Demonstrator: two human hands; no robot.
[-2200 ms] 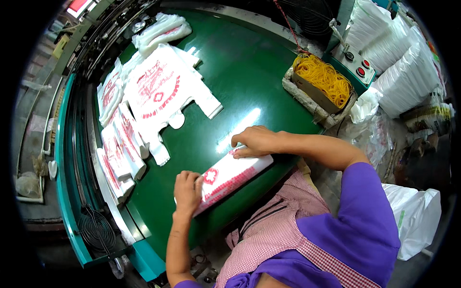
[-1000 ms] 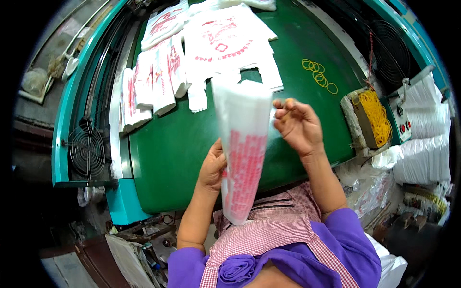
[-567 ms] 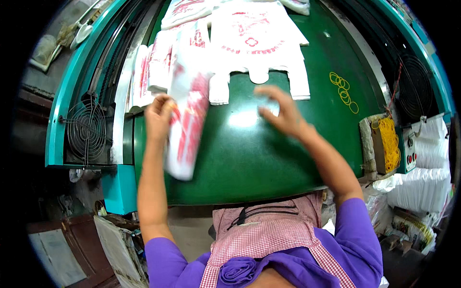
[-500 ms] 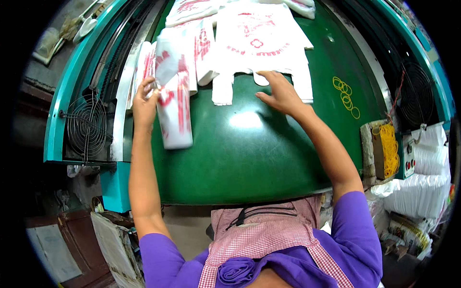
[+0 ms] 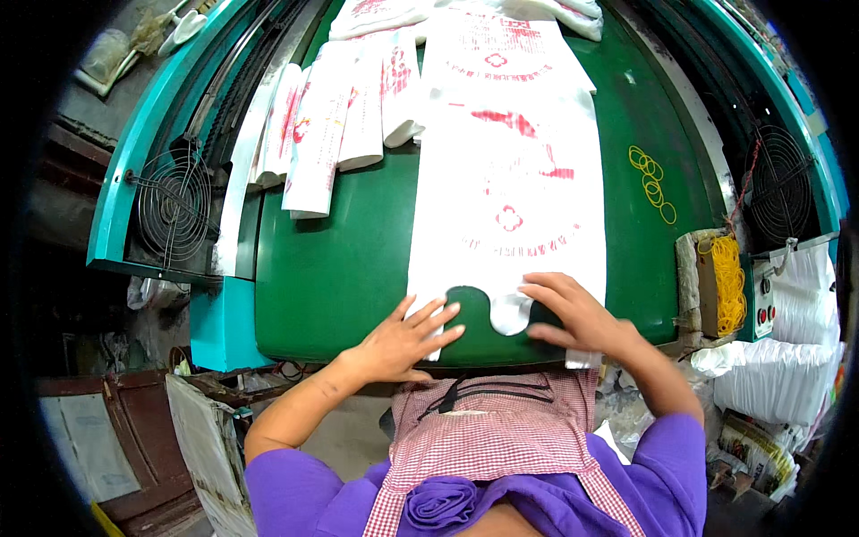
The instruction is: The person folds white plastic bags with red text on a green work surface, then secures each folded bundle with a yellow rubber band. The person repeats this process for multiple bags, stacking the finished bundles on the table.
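Note:
A white plastic vest-style carrier bag [image 5: 546,242] with red print lies flat in front of me, its handle end toward the near table edge. My left hand [image 5: 394,345] rests with spread fingers on its left handle strap. At the right strap, beside the round tab [image 5: 511,315] in the cut-out, is my right hand [image 5: 582,320], thumb and fingers apart. Another printed bag layer [image 5: 492,40] lies beyond. To the left, several folded bundles of the same bags [image 5: 318,134] lie side by side.
Yellow rubber bands [image 5: 653,183] lie at the right of the green table [image 5: 340,286]; more fill a box [image 5: 727,282] at its near right corner. Teal metal rails [image 5: 116,215] with wire-guarded fans [image 5: 174,201] flank the table. White bags [image 5: 778,367] are stacked at right.
My left hand has laid its folded bundle with the others and come to the near edge. The bag has been drawn toward me, with my right hand at its handle.

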